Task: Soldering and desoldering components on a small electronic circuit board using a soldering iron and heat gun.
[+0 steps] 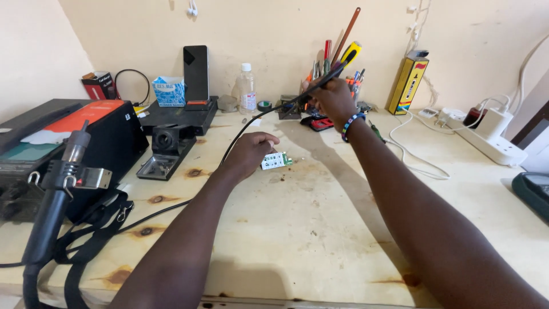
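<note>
Back edge of the bench: a tall yellow box with red and black panels (407,84) leans on the wall at right. Toward the left there's a small blue-and-white carton (169,91), a dark red box (98,86) and an upright black screen (195,72).

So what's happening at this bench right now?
A person works at a wooden bench. The left hand presses on a small green-and-white circuit board lying flat on the bench. The right hand is raised farther back, holding a black corded tool near a cup of tools; its cable runs down past the left hand.
</note>
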